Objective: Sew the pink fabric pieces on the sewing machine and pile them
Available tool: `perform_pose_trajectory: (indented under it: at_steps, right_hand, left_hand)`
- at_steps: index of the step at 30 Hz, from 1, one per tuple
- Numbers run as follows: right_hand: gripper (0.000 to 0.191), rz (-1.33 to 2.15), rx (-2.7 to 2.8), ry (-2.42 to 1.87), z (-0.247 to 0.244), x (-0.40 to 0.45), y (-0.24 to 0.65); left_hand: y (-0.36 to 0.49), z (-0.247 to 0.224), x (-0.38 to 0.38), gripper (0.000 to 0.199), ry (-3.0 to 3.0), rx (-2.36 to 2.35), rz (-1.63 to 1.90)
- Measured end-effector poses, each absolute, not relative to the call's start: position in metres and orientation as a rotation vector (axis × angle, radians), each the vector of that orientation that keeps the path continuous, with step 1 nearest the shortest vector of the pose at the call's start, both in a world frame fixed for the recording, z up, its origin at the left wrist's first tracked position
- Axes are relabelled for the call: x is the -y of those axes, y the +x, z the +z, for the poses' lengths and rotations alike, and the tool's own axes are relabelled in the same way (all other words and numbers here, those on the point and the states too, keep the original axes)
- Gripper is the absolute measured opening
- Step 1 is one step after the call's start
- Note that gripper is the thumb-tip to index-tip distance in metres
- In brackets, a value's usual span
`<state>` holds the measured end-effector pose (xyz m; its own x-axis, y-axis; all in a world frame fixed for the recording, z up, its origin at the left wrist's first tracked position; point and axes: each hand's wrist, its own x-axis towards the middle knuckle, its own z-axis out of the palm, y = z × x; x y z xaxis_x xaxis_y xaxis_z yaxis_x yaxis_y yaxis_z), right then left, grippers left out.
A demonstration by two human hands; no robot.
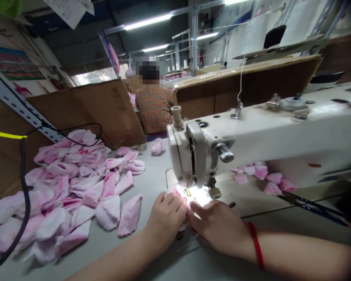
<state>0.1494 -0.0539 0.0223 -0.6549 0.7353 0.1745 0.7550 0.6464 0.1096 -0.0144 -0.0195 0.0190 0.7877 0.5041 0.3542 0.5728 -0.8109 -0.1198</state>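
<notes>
A white sewing machine (269,132) spans the right side, its lamp glaring over the needle area. Under its head lies a small pink-and-white fabric piece (175,190), mostly covered by my fingers. My left hand (168,214) presses on it with curled fingers, just left of the presser foot. Close in front of the needle, my right hand (222,226), with a red band at the wrist, pinches the near edge of the piece between thumb and fingers. The glare and my hands hide the stitching point.
Loose pink-and-white fabric pieces (87,191) are heaped on the left of the table; a black cable (23,187) hangs before them. Several pink pieces (273,179) lie behind the machine arm, near dark scissors (318,208). Cardboard panels (90,113) stand behind. A person (154,105) sits beyond.
</notes>
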Motion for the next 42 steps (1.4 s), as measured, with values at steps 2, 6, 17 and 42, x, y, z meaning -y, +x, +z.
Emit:
perform_pose_trajectory:
  at_steps: [2, 6, 17, 42]
  right_hand:
    - [0.009, -0.251, 2.680, -1.135, 0.017, 0.052, 0.151]
    - [0.017, -0.100, 2.606, -0.999, 0.011, 0.058, 0.156]
    - [0.019, 0.328, 2.664, -1.254, 0.017, 0.052, 0.162]
    - [0.018, 0.231, 2.472, -1.501, 0.029, 0.039, 0.204]
  left_hand:
    - [-0.014, 0.016, 0.019, 0.023, -2.731, 0.824, -0.566]
    - [-0.015, 0.012, 0.019, 0.027, -2.780, 0.809, -0.615]
    - [-0.013, 0.018, 0.015, 0.020, -2.832, 0.755, -0.672]
    - [-0.012, 0.022, 0.020, 0.034, -2.836, 0.670, -0.373]
